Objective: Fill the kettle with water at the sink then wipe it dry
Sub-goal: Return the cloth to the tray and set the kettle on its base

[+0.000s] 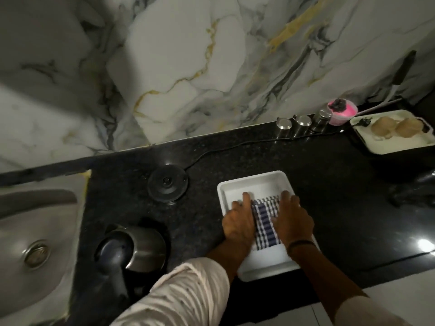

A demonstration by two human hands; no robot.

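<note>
As seen fr. above: both hands (268, 222) flat, fingers spread, on checked cloth (266, 222) in white tray (256, 182).

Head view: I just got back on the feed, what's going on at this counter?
A person has both hands on a checked cloth lying in a white tray, left hand and right hand pressing flat on either side. The kettle stands on the counter between the sink and the tray, off its base, which sits further back. Nobody is touching the kettle. Whether it holds water can't be told.
</note>
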